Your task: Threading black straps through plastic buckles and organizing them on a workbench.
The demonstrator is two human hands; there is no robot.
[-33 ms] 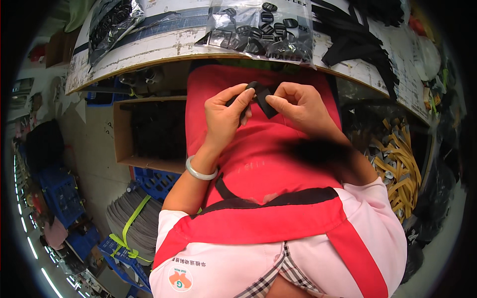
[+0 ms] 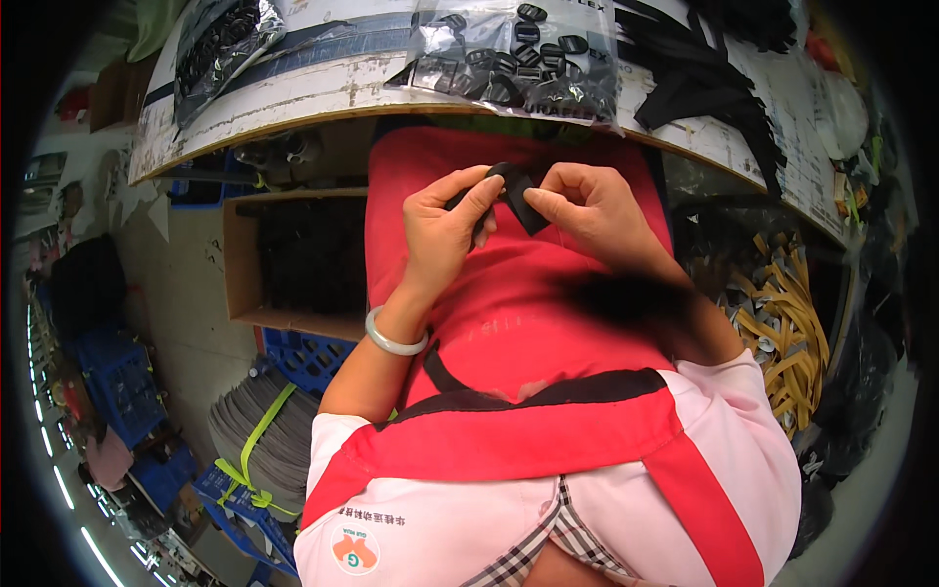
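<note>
Over my lap, my left hand (image 2: 442, 220) pinches a narrow black piece between thumb and fingers. Part of that piece hangs below the fingers, and whether a buckle is on it I cannot tell. My right hand (image 2: 595, 210) is closed on the end of a flat black strap (image 2: 525, 203). The strap bends across the small gap between both hands and meets the left fingertips. On the worktable ahead lies a clear plastic bag (image 2: 440, 83) with several black plastic buckles (image 2: 526, 33) in or on it.
The worktable (image 2: 333, 93) curves across the front, its edge just beyond my hands. Black straps (image 2: 699, 83) droop over it at right. A cardboard box (image 2: 243, 259) with dark contents stands at left, above tied grey material (image 2: 259, 430). Yellow-brown strips (image 2: 782, 333) are piled at right.
The black strap has shifted slightly between my fingertips and shows more of its bend beside the left thumb. Both hands stay in the same place.
</note>
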